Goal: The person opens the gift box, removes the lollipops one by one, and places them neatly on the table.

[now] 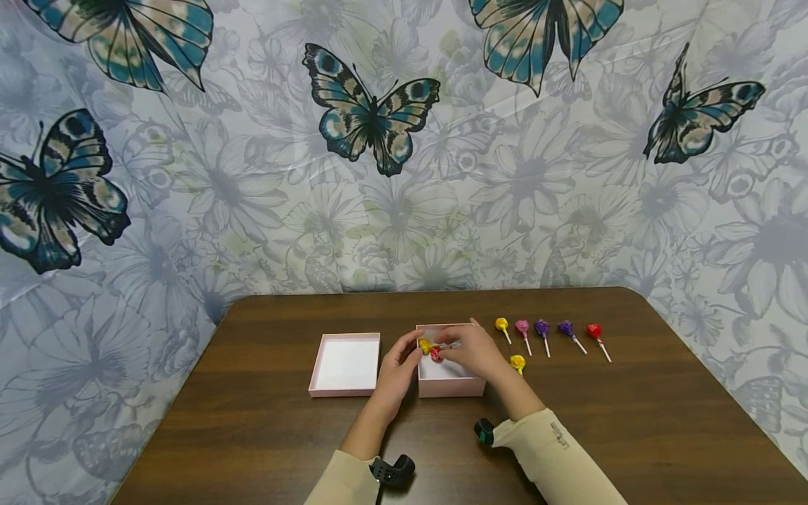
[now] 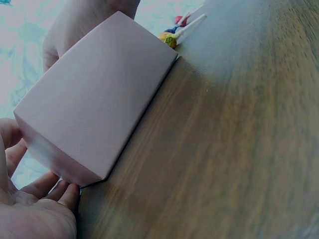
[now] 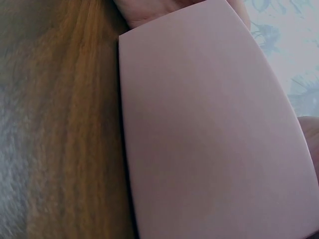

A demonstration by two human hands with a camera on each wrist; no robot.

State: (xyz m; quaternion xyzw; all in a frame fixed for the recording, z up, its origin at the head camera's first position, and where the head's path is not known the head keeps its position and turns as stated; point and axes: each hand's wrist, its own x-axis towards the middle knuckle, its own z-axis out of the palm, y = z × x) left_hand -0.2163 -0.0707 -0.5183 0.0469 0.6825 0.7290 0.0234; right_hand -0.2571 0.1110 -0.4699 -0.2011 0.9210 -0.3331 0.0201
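Lollipops point(image 1: 431, 348) over pink box point(image 1: 449, 385), held by both hands; lid point(image 1: 346, 365) beside.

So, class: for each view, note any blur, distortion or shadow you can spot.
Head view: sharp, evenly lit, wide-angle bending of the table edges. Left wrist view: pink box fairly sharp, lollipops behind it blurred. Right wrist view: the box fills the frame, soft, wood grain smeared.

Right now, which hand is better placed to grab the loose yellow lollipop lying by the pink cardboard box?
Probably the right hand. The yellow lollipop lies just right of the pink cardboard box, beside that wrist. The left hand sits at the box's left wall and would have to cross over it.
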